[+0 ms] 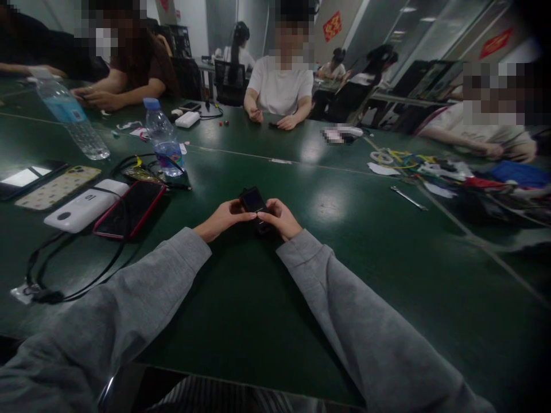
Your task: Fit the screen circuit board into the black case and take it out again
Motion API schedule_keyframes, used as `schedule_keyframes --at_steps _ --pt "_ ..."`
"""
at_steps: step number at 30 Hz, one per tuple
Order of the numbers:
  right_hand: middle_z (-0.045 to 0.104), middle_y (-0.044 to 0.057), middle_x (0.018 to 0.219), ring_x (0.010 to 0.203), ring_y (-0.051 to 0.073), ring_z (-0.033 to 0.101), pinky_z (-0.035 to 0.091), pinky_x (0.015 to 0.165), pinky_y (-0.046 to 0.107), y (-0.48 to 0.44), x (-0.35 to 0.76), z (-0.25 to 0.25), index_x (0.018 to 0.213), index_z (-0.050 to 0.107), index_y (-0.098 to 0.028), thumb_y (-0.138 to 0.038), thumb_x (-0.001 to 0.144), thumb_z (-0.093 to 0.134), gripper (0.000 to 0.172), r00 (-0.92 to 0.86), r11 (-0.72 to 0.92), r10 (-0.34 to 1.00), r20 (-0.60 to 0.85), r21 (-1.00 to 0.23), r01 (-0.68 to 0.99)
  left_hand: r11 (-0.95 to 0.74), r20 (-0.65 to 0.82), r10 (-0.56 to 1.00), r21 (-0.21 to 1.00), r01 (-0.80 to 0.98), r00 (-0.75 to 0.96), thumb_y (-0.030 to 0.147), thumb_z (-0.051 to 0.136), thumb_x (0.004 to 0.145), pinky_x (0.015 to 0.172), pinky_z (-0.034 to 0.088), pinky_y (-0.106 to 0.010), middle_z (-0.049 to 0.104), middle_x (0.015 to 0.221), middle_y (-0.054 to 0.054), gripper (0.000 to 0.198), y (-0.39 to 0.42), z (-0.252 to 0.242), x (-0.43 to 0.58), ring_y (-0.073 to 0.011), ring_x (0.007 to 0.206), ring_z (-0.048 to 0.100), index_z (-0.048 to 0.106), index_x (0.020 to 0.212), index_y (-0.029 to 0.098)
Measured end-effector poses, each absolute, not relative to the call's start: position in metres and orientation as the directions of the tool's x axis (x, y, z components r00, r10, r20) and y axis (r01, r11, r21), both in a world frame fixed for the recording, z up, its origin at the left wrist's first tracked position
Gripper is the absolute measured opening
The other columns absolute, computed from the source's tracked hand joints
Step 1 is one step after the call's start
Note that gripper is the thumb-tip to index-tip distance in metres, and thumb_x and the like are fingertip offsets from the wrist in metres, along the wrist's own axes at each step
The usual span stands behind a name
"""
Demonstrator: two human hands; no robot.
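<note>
Black device (pixel 253 199) — pinched between left hand (pixel 224 218) and right hand (pixel 283 219) — green table (pixel 245 321) beneath.

I see my left hand (pixel 221 219) and right hand (pixel 284 219) holding a small black screened device (pixel 253 199) between them, well in from the green table's (pixel 245 321) near edge. Toward its left edge I have a red-edged smartphone (pixel 134 207), white power bank (pixel 77 213) and blue-capped water bottle (pixel 161 135); toward the right, a wrench (pixel 408 199).
</note>
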State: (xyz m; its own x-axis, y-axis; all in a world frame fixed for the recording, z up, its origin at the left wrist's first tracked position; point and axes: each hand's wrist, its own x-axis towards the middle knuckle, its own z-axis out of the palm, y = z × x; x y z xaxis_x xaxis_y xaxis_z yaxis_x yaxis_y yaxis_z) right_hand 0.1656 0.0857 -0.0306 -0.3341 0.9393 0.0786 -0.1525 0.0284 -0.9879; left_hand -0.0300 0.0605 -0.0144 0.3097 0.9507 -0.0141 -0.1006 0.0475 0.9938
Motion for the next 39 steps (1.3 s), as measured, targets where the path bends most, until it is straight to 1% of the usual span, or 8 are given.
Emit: schedule_keyframes --at_steps 7,13,19,24,29,34,39 --pt "0.055 -0.005 0.078 0.07 0.012 0.055 0.046 0.068 0.029 0.082 0.163 -0.03 0.08 0.044 -0.024 -0.044 0.057 0.087 0.052 -0.309 0.06 0.946 0.103 -0.987 -0.146 0.062 -0.005 0.943 0.985 -0.162 0.334 0.029 0.081 0.07 0.107 0.037 -0.044 0.065 0.124 -0.015 0.056 0.064 -0.02 -0.031 -0.0242 0.116 0.059 0.063 0.12 0.012" --pt "0.052 -0.006 0.076 0.07 0.012 0.055 0.047 0.066 0.029 0.08 0.162 -0.031 0.079 0.043 -0.024 -0.044 0.059 0.086 0.052 -0.298 0.115 0.942 0.154 -0.983 -0.143 0.098 -0.023 0.945 0.972 -0.215 0.326 0.032 0.079 0.073 0.101 0.041 -0.042 0.061 0.126 -0.017 0.055 0.064 -0.019 -0.03 -0.0239 0.111 0.059 0.062 0.121 0.011" --pt "0.053 -0.005 0.077 0.07 0.012 0.056 0.048 0.065 0.03 0.081 0.162 -0.032 0.08 0.043 -0.024 -0.043 0.061 0.085 0.05 -0.316 0.127 0.934 0.166 -0.982 -0.142 0.102 -0.031 0.948 0.972 -0.211 0.318 0.031 0.08 0.072 0.101 0.041 -0.042 0.061 0.126 -0.016 0.056 0.061 -0.012 -0.03 -0.0239 0.11 0.059 0.062 0.12 0.011" --pt "0.053 -0.005 0.079 0.072 0.013 0.056 0.049 0.068 0.031 0.08 0.159 -0.033 0.079 0.043 -0.024 -0.045 0.062 0.085 0.05 -0.324 0.147 0.928 0.186 -0.979 -0.141 0.118 -0.042 0.949 0.967 -0.227 0.314 0.03 0.083 0.069 0.101 0.04 -0.041 0.061 0.124 -0.016 0.059 0.06 -0.012 -0.03 -0.0233 0.11 0.059 0.061 0.12 0.01" --pt "0.052 -0.005 0.078 0.071 0.013 0.055 0.048 0.067 0.03 0.077 0.157 -0.032 0.079 0.042 -0.024 -0.045 0.062 0.085 0.05 -0.316 0.148 0.93 0.186 -0.979 -0.139 0.102 -0.03 0.953 0.969 -0.226 0.301 0.031 0.083 0.069 0.101 0.04 -0.042 0.063 0.122 -0.015 0.055 0.061 -0.014 -0.029 -0.023 0.109 0.06 0.063 0.116 0.01" --pt "0.053 -0.004 0.081 0.075 0.014 0.057 0.05 0.071 0.032 0.076 0.155 -0.032 0.079 0.043 -0.024 -0.045 0.064 0.084 0.048 -0.315 0.167 0.927 0.203 -0.976 -0.139 0.099 -0.03 0.954 0.971 -0.217 0.299 0.033 0.082 0.069 0.1 0.041 -0.042 0.062 0.124 -0.016 0.058 0.059 -0.01 -0.028 -0.0233 0.11 0.059 0.061 0.119 0.01" --pt "0.053 -0.004 0.082 0.075 0.013 0.056 0.05 0.071 0.031 0.074 0.152 -0.033 0.079 0.042 -0.024 -0.046 0.064 0.084 0.05 -0.309 0.177 0.927 0.213 -0.974 -0.141 0.095 -0.038 0.96 0.976 -0.194 0.278 0.035 0.081 0.07 0.1 0.042 -0.043 0.062 0.124 -0.016 0.056 0.059 -0.012 -0.029 -0.0237 0.11 0.059 0.062 0.117 0.011"
